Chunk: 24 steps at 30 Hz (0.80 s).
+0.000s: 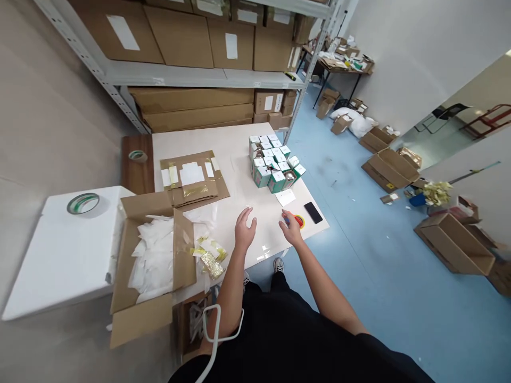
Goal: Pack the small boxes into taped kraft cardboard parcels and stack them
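Note:
My left hand (245,230) is held over the front of the white table (235,143), thumb apart from the fingers, with nothing in it. To its right my right hand (291,230) is also open, its thumb and fingers apart. Beside and partly behind that hand lies a red and yellow ring-shaped thing (299,221). A small blue and red item (285,217) shows near its fingertips; its kind is not clear. Beyond the hands several small green and white boxes (261,177) stand grouped, some with open tops. A white paper (285,197) lies in front of them.
A black phone (313,213) lies at the right edge. Flattened cardboard (215,181) is at the back left. An open carton (183,250) of white packets stands left, near crumpled clear tape (211,260). A tape roll (83,203) sits on a white box. Shelving (179,77) rises behind.

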{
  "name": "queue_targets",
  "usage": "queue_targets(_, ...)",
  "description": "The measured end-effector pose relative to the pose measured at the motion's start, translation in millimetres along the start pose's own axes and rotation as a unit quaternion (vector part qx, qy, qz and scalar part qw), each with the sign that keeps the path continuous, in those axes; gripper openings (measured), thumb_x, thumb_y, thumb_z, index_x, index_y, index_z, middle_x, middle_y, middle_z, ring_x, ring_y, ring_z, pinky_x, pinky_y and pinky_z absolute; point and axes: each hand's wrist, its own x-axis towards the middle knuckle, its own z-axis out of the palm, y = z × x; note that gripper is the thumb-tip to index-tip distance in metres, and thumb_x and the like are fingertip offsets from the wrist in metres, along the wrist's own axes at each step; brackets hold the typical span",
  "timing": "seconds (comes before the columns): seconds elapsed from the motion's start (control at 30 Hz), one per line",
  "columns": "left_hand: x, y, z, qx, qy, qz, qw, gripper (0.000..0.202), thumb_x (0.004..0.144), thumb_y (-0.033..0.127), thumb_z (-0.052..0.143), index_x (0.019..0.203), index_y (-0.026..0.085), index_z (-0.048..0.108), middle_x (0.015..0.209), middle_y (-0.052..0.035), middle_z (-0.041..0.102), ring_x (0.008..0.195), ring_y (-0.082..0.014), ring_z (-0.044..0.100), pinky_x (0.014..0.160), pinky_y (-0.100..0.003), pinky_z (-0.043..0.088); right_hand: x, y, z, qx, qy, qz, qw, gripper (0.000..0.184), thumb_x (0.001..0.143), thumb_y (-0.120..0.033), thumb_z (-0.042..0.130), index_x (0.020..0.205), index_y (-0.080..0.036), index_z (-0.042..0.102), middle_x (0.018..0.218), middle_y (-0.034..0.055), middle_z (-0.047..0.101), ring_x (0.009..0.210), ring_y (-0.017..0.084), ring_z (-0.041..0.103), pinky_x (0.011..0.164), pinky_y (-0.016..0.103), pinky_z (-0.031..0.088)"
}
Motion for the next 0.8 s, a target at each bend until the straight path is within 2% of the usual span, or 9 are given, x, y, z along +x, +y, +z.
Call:
queue_targets(0.2,4,-8,5.7,0.008,0.013,-0.017,1.0,0.041,0.098,0.03,0.057,0.139,0.024,0.064,0.147,-0.0114,0.061,0.136,-0.0255,0.058,0.104,-0.042,0.057,12,51,-11,0.015,0.008,0.057,0.998,0.063,0.086,-0.033,0.062,0.148,-0.023,0.056,0.146,0.0133,0.061,0.13,0.03,0.062,0.101,0.047,0.057)
queue_targets(0.33,-4,-15,14.1,0.029,0.017,-0.052,0.998,0.041,0.098,0.03,0.057,0.137,0.025,0.065,0.145,-0.0119,0.062,0.135,-0.0269,0.059,0.101,-0.042,0.059,28,78,-20,-0.013,-0.003,0.086,0.996,0.063,0.084,-0.031,0.063,0.146,-0.02,0.057,0.147,0.0134,0.061,0.133,0.03,0.059,0.112,0.047,0.05)
queue_targets(0.5,-7,-4,39.6,0.051,0.01,-0.073,0.996,0.041,0.098,0.033,0.057,0.138,0.025,0.065,0.146,-0.0118,0.061,0.136,-0.0274,0.058,0.1,-0.042,0.06,52,114,-33,-0.042,-0.033,0.141,0.989,0.064,0.087,-0.032,0.06,0.149,-0.022,0.052,0.149,0.0098,0.06,0.137,0.026,0.056,0.112,0.042,0.05)
queue_targets(0.63,-3,7,61.8,0.064,0.008,-0.086,0.994,0.041,0.098,0.033,0.056,0.138,0.025,0.065,0.147,-0.0119,0.06,0.136,-0.0275,0.058,0.1,-0.042,0.06,69,142,-45,-0.067,-0.066,0.184,0.978,0.067,0.086,-0.033,0.06,0.151,-0.019,0.05,0.144,0.0117,0.063,0.131,0.026,0.059,0.109,0.039,0.05)
queue_targets(0.73,-2,11,75.9,0.073,0.011,-0.093,0.993,0.041,0.098,0.034,0.057,0.137,0.025,0.066,0.146,-0.0124,0.061,0.134,-0.0277,0.06,0.098,-0.043,0.06,78,164,-61,-0.098,-0.075,0.187,0.975,0.064,0.088,-0.032,0.057,0.151,-0.016,0.05,0.144,0.0137,0.062,0.133,0.027,0.057,0.11,0.038,0.048)
queue_targets(0.8,-1,12,84.9,0.079,0.015,-0.097,0.992,0.041,0.098,0.035,0.057,0.137,0.025,0.066,0.146,-0.0126,0.061,0.133,-0.0276,0.06,0.098,-0.043,0.06,84,180,-75,-0.151,-0.061,0.171,0.972,0.06,0.09,-0.032,0.055,0.148,-0.015,0.053,0.149,0.0152,0.058,0.14,0.03,0.05,0.114,0.039,0.044)
